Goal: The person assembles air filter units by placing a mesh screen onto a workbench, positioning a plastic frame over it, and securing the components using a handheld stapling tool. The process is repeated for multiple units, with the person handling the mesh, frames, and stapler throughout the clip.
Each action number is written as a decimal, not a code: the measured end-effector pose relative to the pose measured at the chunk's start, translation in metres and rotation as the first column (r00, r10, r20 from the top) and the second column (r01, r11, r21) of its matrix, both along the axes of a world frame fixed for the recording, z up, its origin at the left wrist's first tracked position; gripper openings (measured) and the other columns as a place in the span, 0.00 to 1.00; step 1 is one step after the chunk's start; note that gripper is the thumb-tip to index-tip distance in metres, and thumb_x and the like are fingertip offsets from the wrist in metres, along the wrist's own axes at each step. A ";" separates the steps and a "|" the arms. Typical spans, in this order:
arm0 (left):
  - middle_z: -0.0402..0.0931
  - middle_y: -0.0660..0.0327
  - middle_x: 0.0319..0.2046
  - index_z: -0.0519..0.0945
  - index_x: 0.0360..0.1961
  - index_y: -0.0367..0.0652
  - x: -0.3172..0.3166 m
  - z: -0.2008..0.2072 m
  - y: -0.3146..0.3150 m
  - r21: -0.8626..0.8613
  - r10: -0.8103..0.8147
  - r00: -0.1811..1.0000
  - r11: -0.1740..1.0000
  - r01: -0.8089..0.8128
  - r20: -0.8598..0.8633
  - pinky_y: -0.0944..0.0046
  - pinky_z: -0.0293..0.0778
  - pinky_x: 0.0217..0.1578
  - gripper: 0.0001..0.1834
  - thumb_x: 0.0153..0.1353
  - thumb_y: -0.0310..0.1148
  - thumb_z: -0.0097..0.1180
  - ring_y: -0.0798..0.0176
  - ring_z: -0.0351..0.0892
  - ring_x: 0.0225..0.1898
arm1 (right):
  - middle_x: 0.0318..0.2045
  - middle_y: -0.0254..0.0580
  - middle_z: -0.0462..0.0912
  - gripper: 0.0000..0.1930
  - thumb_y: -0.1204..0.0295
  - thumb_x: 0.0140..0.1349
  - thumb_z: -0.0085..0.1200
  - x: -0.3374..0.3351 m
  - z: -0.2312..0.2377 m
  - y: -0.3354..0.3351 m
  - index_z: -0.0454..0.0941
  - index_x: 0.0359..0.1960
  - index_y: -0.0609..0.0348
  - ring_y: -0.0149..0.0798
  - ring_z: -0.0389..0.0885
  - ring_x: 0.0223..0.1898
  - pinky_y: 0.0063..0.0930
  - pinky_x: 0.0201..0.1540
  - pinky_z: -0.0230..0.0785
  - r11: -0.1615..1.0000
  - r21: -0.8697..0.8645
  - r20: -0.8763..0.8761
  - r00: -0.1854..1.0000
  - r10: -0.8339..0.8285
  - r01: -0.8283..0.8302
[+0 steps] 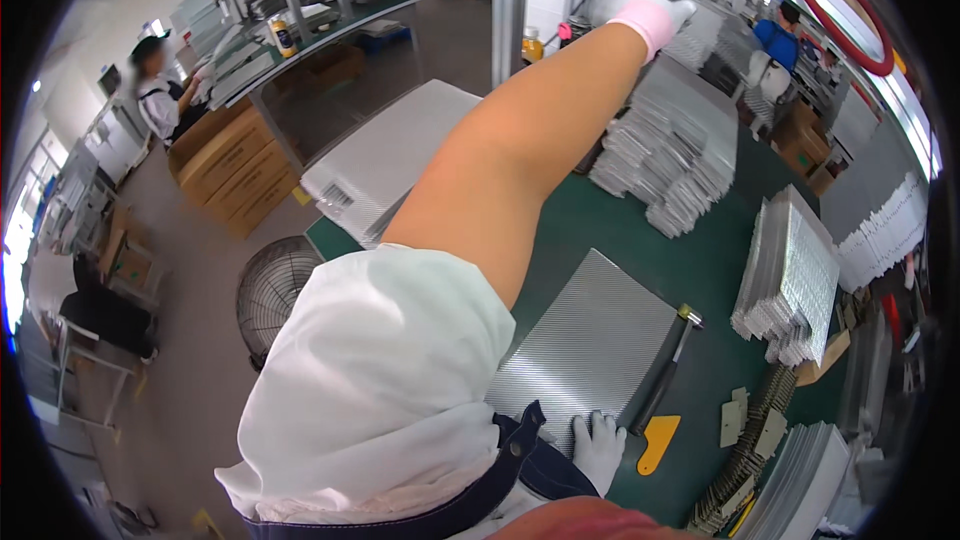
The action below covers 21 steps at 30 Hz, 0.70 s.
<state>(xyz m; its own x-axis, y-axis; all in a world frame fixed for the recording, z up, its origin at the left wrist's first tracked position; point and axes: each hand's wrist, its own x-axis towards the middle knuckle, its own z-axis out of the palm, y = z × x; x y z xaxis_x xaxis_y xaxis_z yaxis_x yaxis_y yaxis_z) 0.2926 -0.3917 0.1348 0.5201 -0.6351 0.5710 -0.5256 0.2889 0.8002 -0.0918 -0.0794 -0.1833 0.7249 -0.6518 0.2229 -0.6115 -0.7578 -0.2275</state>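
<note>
My left arm stretches far across the bench. My left hand (652, 18), in a white glove with a pink cuff, is at the back beside piled silver sheets; its fingers are too small and blurred to make out. My right hand (600, 452), also gloved in white, lies with fingers spread on the near corner of a finely ribbed silver sheet (600, 330). This sheet lies flat on the green bench top (690, 285). Right of it are a black-handled hammer (664, 372) and a yellow scraper (658, 443).
A tall stack of silver sheets (680, 145) stands behind the ribbed sheet, another stack (792, 270) to its right. Small metal plates (740, 470) line the right front. A large pale panel (390, 145) lies left. Beyond are a floor fan (275, 290), cartons (235, 165) and other people.
</note>
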 end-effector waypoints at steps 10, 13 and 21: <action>0.80 0.54 0.44 0.75 0.51 0.28 -0.002 -0.029 0.175 -0.286 -0.439 0.844 0.889 0.357 -0.308 0.64 0.73 0.49 0.21 0.64 0.34 0.61 0.63 0.78 0.46 | 0.55 0.59 0.72 0.32 0.57 0.48 0.63 0.004 0.020 0.012 0.75 0.52 0.65 0.61 0.67 0.58 0.60 0.65 0.52 0.997 0.059 0.046 0.998 0.041 -0.043; 0.77 0.55 0.48 0.71 0.56 0.30 -0.019 -0.068 0.249 -0.291 -0.616 0.731 0.786 0.545 -0.294 0.64 0.72 0.53 0.25 0.67 0.40 0.57 0.65 0.76 0.50 | 0.59 0.59 0.71 0.28 0.64 0.54 0.59 -0.016 -0.003 0.014 0.73 0.54 0.66 0.61 0.66 0.62 0.60 0.66 0.51 0.997 -0.078 0.337 0.941 0.037 -0.012; 0.77 0.65 0.32 0.75 0.46 0.37 -0.094 -0.195 0.379 0.119 -0.417 0.835 0.867 0.484 -0.361 0.64 0.75 0.38 0.17 0.61 0.36 0.63 0.69 0.77 0.34 | 0.55 0.48 0.76 0.25 0.61 0.73 0.45 -0.010 0.094 0.018 0.64 0.64 0.67 0.45 0.78 0.53 0.38 0.59 0.69 0.610 0.674 0.725 0.211 -0.656 -0.417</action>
